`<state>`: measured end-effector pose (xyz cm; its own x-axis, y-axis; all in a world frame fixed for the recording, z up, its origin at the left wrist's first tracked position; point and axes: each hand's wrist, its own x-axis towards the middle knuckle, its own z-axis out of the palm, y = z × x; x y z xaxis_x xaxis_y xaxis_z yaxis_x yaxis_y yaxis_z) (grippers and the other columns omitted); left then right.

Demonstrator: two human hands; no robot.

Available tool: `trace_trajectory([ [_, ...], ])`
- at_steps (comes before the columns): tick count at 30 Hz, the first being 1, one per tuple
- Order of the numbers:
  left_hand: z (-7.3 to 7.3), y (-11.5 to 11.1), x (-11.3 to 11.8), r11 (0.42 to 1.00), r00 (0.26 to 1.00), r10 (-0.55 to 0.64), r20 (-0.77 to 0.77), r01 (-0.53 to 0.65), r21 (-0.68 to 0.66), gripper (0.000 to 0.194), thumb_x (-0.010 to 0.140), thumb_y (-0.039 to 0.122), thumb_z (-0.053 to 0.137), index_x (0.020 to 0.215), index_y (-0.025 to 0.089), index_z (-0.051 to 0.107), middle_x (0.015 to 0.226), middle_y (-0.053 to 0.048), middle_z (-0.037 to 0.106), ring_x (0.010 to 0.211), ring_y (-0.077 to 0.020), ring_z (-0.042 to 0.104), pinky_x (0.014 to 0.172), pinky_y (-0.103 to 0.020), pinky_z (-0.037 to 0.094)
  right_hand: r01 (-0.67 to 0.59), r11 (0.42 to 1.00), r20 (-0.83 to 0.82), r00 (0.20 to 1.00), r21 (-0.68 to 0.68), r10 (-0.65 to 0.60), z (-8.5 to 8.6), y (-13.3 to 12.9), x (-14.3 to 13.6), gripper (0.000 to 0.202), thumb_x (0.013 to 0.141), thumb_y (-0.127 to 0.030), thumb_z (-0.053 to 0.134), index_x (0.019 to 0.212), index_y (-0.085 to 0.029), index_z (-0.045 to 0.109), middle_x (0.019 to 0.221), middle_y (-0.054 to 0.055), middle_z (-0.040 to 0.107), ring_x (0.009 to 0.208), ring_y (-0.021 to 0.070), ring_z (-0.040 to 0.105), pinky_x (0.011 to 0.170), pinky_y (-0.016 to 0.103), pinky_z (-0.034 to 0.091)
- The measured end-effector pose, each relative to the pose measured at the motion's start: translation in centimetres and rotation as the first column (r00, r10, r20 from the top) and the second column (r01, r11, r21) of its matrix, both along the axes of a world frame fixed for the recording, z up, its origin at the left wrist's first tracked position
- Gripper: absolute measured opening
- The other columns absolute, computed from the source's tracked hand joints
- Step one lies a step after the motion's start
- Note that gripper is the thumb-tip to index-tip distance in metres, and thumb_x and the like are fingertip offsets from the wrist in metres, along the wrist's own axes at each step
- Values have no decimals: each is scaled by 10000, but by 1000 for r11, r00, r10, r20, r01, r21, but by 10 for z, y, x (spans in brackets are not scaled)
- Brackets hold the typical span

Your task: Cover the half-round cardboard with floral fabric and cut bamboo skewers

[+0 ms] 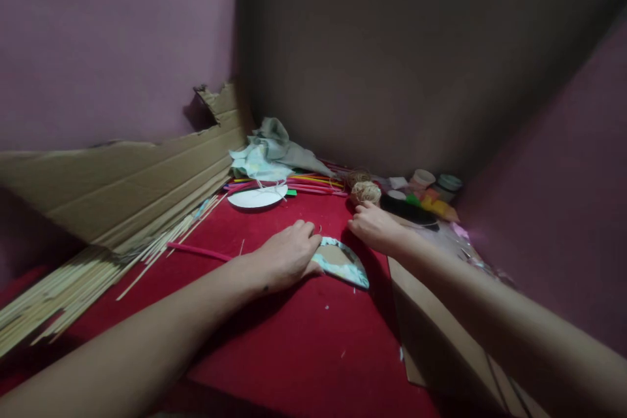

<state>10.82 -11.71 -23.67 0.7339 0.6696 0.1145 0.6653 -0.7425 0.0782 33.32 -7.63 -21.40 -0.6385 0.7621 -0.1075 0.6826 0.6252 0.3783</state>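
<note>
Purple walls (117,46) close in on a red tabletop (294,353), where a person works bare-handed among craft supplies in the head camera's view. The half-moon (334,253) lies at the middle of the table, just to the right of the left hand (289,255), which has its left end between curled fingers above and a thumb below. The right hand (373,227) is farther from it, above the table beyond its right end and apart from it, with fingers half curled beside a ball of twine (366,192); whether they touch or grip any strand cannot be told. The piece's long axis runs roughly left to right, its right tip angled toward the person, the straight edge on the near side and the arc facing away. It appears thin and flat, a bare brown middle framed by a pale blue-green patterned border, slightly uneven along the inside. Behind lie a white disc (257,198) and a crumpled cloth (274,153); sticks (98,281) line the left side.
</note>
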Motion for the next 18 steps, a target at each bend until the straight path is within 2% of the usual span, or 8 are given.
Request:
trace_trajectory([
  [5,5,-3,2,1000,999,15,-36,-14,10,355,851,398,594,1059,112,604,1057,-133,572,946,-252,518,799,-348,450,-216,974,78,972,-71,221,5,6,3,202,880,-119,475,791,-124,656,748,121,670,761,193,549,745,337,345],
  [8,5,-3,3,1000,999,12,-33,-12,11,359,852,391,595,1071,107,600,1062,-136,573,950,-254,517,803,-351,447,-261,963,24,965,-62,263,8,12,10,129,856,-148,535,765,-154,626,769,84,664,725,164,543,698,291,369],
  [11,3,-3,2,1000,1000,1,-14,0,25,354,853,395,590,1055,105,601,1042,-133,570,938,-255,510,797,-352,440,-194,979,-117,973,63,201,15,18,15,111,850,-123,508,788,-152,595,776,74,645,685,148,541,634,259,388],
  [14,3,-2,2,1000,1000,-8,-5,8,28,354,853,409,588,1033,104,603,1021,-130,568,926,-253,503,787,-351,434,-44,972,-299,947,229,114,28,21,18,147,862,-105,418,829,-148,554,755,64,619,645,133,535,590,240,407],
  [16,3,-2,2,1000,1000,-6,-11,6,19,359,852,410,588,1034,101,600,1025,-132,566,926,-252,500,782,-348,433,70,957,-517,851,281,89,39,22,22,109,847,-125,433,820,-170,529,710,27,607,595,115,533,569,229,424],
  [17,4,-2,2,1000,1000,-4,-15,4,14,357,854,408,586,1037,101,597,1030,-131,564,926,-252,499,778,-345,432,121,954,-659,747,274,94,44,21,23,71,829,-142,465,806,-185,516,696,10,608,580,109,544,562,225,436],
  [18,4,-2,2,1000,1000,-1,-20,1,9,351,857,404,581,1040,104,594,1035,-130,562,927,-251,498,778,-343,431,161,956,-793,601,244,101,49,20,24,45,805,-156,503,789,-198,503,693,-3,617,578,107,565,561,223,451],
])
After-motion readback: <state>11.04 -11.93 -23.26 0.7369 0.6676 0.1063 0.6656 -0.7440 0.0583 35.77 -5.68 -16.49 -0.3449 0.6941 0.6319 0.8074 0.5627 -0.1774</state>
